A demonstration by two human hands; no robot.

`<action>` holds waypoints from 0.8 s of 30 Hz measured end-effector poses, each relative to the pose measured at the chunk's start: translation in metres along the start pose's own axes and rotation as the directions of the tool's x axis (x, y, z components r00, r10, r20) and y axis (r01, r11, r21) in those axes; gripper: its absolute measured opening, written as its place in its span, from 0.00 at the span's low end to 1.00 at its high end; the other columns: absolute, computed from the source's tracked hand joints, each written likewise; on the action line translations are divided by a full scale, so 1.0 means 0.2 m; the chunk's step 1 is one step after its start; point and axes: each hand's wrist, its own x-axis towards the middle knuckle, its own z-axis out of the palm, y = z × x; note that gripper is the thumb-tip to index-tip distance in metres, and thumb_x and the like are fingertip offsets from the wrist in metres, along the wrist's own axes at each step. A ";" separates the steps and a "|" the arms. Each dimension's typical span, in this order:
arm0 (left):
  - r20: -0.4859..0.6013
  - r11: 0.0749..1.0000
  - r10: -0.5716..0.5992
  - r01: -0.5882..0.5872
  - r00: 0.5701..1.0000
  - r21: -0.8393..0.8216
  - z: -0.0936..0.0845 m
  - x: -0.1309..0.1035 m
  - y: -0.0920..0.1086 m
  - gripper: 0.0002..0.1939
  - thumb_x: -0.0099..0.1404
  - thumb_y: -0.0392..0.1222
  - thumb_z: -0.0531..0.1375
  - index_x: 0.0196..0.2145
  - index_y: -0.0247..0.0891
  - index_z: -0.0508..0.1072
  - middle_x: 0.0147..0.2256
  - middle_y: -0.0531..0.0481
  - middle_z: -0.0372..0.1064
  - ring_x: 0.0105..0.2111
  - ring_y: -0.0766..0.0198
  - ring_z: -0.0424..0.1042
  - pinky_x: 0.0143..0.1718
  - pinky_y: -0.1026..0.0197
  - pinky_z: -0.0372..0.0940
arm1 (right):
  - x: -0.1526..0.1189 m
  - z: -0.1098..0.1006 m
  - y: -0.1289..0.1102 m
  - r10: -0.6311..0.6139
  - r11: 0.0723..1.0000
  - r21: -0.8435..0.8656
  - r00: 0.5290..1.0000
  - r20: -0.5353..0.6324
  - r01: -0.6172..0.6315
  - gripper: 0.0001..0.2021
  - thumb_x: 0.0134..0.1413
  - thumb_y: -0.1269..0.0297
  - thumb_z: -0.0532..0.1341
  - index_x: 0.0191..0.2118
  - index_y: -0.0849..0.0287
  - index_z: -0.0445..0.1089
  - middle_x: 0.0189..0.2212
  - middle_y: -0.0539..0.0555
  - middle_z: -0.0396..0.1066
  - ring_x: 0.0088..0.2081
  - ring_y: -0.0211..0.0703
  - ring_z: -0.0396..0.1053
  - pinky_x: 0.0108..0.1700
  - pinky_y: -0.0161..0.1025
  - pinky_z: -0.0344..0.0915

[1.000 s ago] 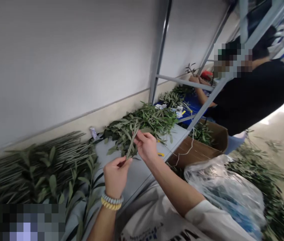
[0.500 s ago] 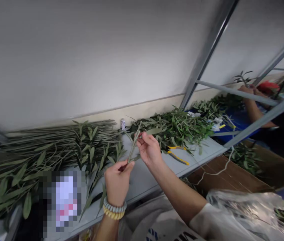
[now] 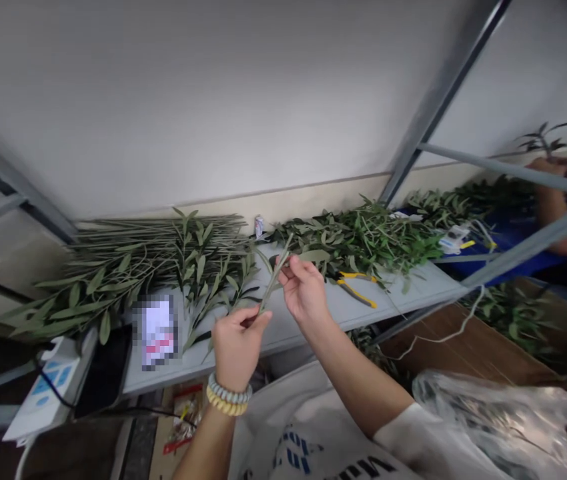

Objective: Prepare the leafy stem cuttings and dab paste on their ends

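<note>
My left hand [image 3: 237, 343], with coiled bands at the wrist, pinches the lower end of a thin green stem [image 3: 273, 280] that slants up and right. The fingers of my right hand [image 3: 306, 290] are closed round the upper part of that stem, where a few narrow leaves stick out. Long leafy branches [image 3: 138, 260] lie in a heap on the left of the grey shelf [image 3: 288, 328]. Behind and right of my hands is a pile of leafy sprigs [image 3: 363, 233]. Pliers with yellow handles [image 3: 356, 293] lie beside my right hand.
A lit phone [image 3: 157, 333] and a white power strip [image 3: 46, 393] are at the left front. Metal frame bars [image 3: 443, 107] slant up at the right. A cardboard box [image 3: 443, 337], clear plastic [image 3: 493, 413] and another person's hand [image 3: 546, 170] are on the right.
The view has shifted left and down, bringing the power strip and left frame bars into sight. Both hands keep hold of the stem, in nearly the same pose.
</note>
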 end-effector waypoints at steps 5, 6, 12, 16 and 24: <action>0.010 0.998 0.062 -0.062 0.998 0.021 0.02 -0.02 0.00 0.16 0.49 0.50 0.63 0.26 0.33 0.78 0.19 0.48 0.72 0.19 0.63 0.67 0.22 0.63 0.63 | -0.03 -0.01 -0.06 -0.046 0.999 -0.021 0.999 0.011 0.046 0.14 0.27 0.69 0.74 0.18 0.60 0.66 0.21 0.50 0.74 0.29 0.44 0.74 0.31 0.41 0.73; 0.007 0.997 0.077 -0.077 0.997 0.026 0.02 -0.01 0.00 0.15 0.49 0.50 0.63 0.26 0.33 0.78 0.20 0.48 0.73 0.19 0.63 0.68 0.22 0.63 0.63 | -0.03 -0.01 -0.06 -0.053 0.998 -0.031 0.998 0.018 0.054 0.14 0.26 0.69 0.74 0.18 0.61 0.66 0.21 0.50 0.74 0.29 0.44 0.74 0.31 0.42 0.73; 0.017 0.995 0.086 -0.087 0.996 0.049 -0.04 0.07 0.02 0.14 0.49 0.49 0.63 0.25 0.34 0.78 0.21 0.47 0.74 0.19 0.63 0.68 0.22 0.63 0.64 | 0.03 0.04 0.01 -0.059 0.998 -0.022 0.998 0.024 0.060 0.14 0.28 0.67 0.74 0.18 0.60 0.67 0.22 0.49 0.74 0.28 0.41 0.73 0.31 0.40 0.73; 0.089 0.993 0.092 -0.097 0.992 0.059 -0.03 0.18 0.00 0.15 0.50 0.50 0.62 0.27 0.34 0.78 0.20 0.48 0.73 0.19 0.63 0.68 0.22 0.62 0.64 | 0.11 0.06 0.02 -0.087 0.996 -0.001 0.996 -0.013 0.087 0.15 0.29 0.68 0.73 0.17 0.60 0.63 0.21 0.48 0.74 0.27 0.41 0.73 0.33 0.44 0.73; 0.364 0.989 0.140 -0.148 0.921 -0.006 0.16 0.39 0.00 0.17 0.51 0.52 0.62 0.27 0.33 0.78 0.19 0.49 0.72 0.20 0.63 0.68 0.22 0.63 0.63 | 0.21 -0.03 -0.11 -0.332 0.943 -0.071 0.924 -0.191 0.324 0.15 0.31 0.68 0.72 0.18 0.60 0.63 0.21 0.49 0.73 0.26 0.40 0.72 0.28 0.39 0.73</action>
